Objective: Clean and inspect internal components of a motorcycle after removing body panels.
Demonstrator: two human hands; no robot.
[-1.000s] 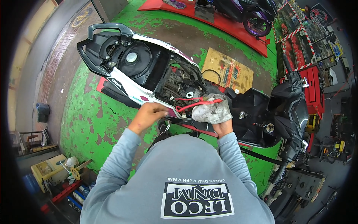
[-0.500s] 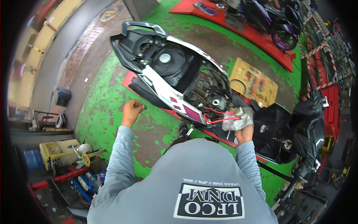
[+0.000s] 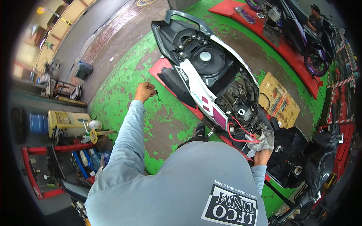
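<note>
A scooter point(image 3: 201, 94) with white and purple side panels stands before me, its seat off and its engine bay uncovered. Away to the left of it, my left hand point(image 3: 145, 92) is closed, and a small dark piece point(image 3: 157, 95) too small to name dangles from its fingertips. My right hand point(image 3: 263, 156) is by the front of the engine bay, closed on a crumpled grey rag point(image 3: 267, 138). A red cable point(image 3: 237, 140) loops from the bay to the rag; whether my fingers grip it too is hidden.
A printed cardboard sheet point(image 3: 278, 100) lies beyond the scooter on the green, worn floor point(image 3: 124, 81). Another scooter point(image 3: 301, 34) stands on a red platform point(image 3: 260, 37), a person beside it. Yellow and blue containers point(image 3: 68, 119) sit at the left.
My left arm has reached farther forward, and the dark piece at its fingertips now shows more clearly. The view has turned left, moving the scooter rightward. The right hand stays with the rag.
</note>
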